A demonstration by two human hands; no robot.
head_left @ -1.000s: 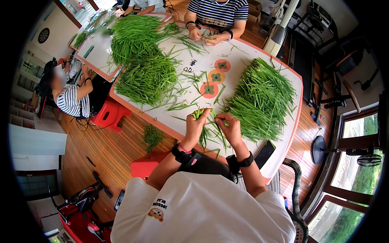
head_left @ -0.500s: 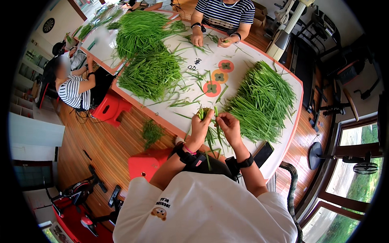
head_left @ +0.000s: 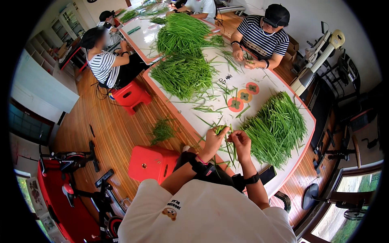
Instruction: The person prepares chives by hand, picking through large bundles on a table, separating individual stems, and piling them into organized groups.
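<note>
Several green stalks [head_left: 219, 130] sit in the left hand [head_left: 212, 142], fingers curled; the right hand [head_left: 243, 145] pinches thin strands; both appear lower, further right in the frame than before.

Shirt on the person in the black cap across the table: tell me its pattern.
The shirt has dark and white horizontal stripes, seen best in the head view.

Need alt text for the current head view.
A person's left hand grips a small bunch of chive-like green stalks, the right hand pinching stalks beside it, at a white, orange-edged table bearing large green piles. A striped-shirt co-worker is opposite.
</note>
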